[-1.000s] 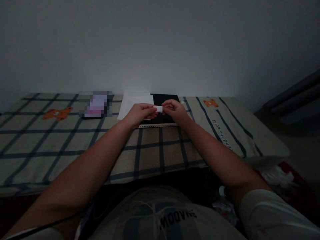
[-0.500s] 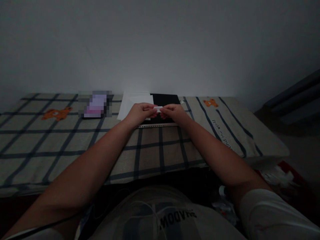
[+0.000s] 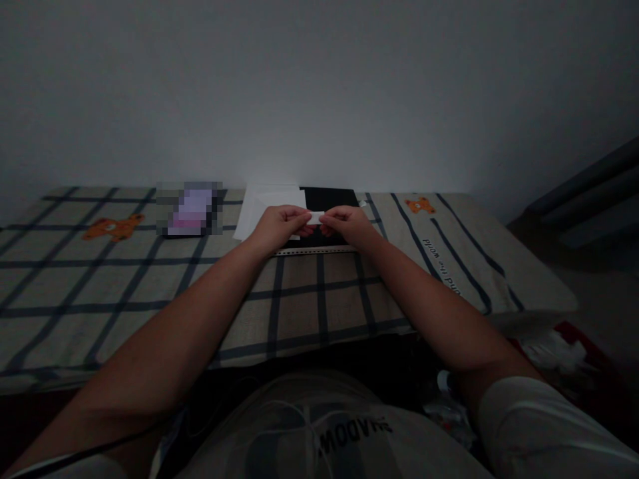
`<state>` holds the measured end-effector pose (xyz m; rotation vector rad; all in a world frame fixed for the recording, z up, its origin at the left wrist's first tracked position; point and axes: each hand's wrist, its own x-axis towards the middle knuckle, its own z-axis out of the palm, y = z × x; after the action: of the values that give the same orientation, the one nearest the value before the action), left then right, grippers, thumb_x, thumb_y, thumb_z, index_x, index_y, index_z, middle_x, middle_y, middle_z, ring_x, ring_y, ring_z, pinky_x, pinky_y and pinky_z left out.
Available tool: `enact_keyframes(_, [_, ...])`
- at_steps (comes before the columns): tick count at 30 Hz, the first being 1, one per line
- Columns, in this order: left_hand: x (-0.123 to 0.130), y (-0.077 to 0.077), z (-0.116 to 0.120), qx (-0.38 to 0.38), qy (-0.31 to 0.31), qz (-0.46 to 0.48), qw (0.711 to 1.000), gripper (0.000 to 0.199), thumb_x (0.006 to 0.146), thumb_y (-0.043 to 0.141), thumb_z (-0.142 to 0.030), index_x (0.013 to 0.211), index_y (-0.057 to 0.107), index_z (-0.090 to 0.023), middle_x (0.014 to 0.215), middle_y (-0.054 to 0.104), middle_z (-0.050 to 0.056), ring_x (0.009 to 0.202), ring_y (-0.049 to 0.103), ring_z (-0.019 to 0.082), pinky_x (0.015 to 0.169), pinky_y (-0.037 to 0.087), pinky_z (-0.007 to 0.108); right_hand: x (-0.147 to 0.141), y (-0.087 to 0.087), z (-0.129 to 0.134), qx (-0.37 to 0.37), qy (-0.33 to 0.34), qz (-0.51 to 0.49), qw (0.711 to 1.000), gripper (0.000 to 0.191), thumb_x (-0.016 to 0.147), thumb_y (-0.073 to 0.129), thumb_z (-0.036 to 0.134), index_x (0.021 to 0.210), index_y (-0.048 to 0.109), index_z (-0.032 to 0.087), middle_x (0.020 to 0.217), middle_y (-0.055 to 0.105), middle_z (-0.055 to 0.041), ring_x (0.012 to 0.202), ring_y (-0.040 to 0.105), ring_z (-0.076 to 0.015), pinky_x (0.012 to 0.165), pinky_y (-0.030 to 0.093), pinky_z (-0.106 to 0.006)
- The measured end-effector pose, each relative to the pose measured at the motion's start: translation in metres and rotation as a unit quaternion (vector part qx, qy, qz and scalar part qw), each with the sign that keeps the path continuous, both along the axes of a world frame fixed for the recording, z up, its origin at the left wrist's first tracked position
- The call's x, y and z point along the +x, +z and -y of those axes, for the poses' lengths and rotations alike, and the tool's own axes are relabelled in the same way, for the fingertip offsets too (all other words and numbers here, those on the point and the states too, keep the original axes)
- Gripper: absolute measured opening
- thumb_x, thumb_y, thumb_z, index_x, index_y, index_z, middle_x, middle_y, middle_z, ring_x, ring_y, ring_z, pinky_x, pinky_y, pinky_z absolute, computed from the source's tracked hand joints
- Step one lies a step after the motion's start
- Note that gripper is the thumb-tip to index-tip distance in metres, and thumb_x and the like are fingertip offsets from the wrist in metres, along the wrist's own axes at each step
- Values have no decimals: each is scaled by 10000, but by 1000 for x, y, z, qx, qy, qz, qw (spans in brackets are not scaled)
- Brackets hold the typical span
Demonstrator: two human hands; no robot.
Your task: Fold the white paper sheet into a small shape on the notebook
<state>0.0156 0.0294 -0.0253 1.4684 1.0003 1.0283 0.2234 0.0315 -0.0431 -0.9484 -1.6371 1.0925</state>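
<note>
A small white piece, apparently paper (image 3: 316, 217), is pinched between the fingertips of my left hand (image 3: 284, 223) and my right hand (image 3: 348, 222), one at each end. Both hands are above a black board or notebook (image 3: 332, 198) that has a row of holes along its near edge. White sheets (image 3: 274, 198) overlap the black surface on its left side. The dim light leaves the small piece's details unclear.
A phone (image 3: 192, 206) with a blurred, lit screen lies left of the sheets. The checked tablecloth (image 3: 299, 299) bears orange bear prints. Behind the table is a wall (image 3: 319, 86). A red container (image 3: 599, 359) with white material stands at the lower right.
The fingers of both hands have shifted slightly around the white piece, with the lower fingers a little more spread. The piece is still between them.
</note>
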Motion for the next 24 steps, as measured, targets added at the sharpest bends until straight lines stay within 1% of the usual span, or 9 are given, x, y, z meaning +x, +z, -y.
enact_keyframes(4, [0, -1, 1, 21, 1, 2, 1000, 196, 870, 769, -273, 969, 765, -103, 789, 781, 64, 736, 756, 161, 790, 645, 323, -1, 1, 1, -11, 2, -5, 1000, 369, 791, 784, 546, 801, 713, 185, 722, 719, -16, 649, 635, -131, 640, 521, -284])
enact_keyframes(9, [-3, 2, 3, 20, -12, 6, 1000, 291, 860, 758, -336, 1038, 788, -107, 836, 796, 81, 783, 765, 185, 804, 648, 345, -1, 2, 1, -64, 28, -62, 996, 376, 739, 826, 534, 818, 714, 184, 697, 708, -2, 637, 632, -127, 641, 525, -279])
enact_keyframes(15, [-6, 4, 2, 31, -38, 6, 999, 340, 845, 776, -384, 1050, 791, -113, 805, 785, 68, 748, 762, 181, 778, 651, 339, 0, 3, 1, -93, 40, -88, 991, 402, 685, 870, 526, 807, 702, 182, 677, 687, 6, 627, 618, -122, 633, 513, -272])
enact_keyframes(19, [-8, 3, 1, 42, -49, -2, 998, 412, 838, 782, -448, 1092, 791, -124, 849, 793, 75, 776, 766, 189, 795, 651, 354, 0, 5, 3, -97, 47, -90, 990, 413, 691, 862, 542, 809, 695, 183, 692, 684, 2, 637, 613, -122, 640, 514, -274])
enact_keyframes(22, [-10, 3, 0, 69, -47, -35, 996, 424, 818, 798, -453, 1081, 797, -120, 809, 787, 71, 766, 761, 189, 808, 641, 351, 1, 5, 3, -95, 45, -72, 992, 417, 693, 863, 543, 808, 685, 184, 699, 687, -2, 630, 607, -122, 630, 515, -276])
enact_keyframes(24, [-11, 3, 0, 93, -42, -59, 993, 398, 811, 800, -433, 1059, 804, -122, 783, 781, 65, 749, 753, 182, 793, 629, 332, 2, 5, 3, -86, 44, -51, 994, 422, 699, 857, 555, 795, 682, 184, 696, 687, -4, 625, 604, -124, 629, 515, -279])
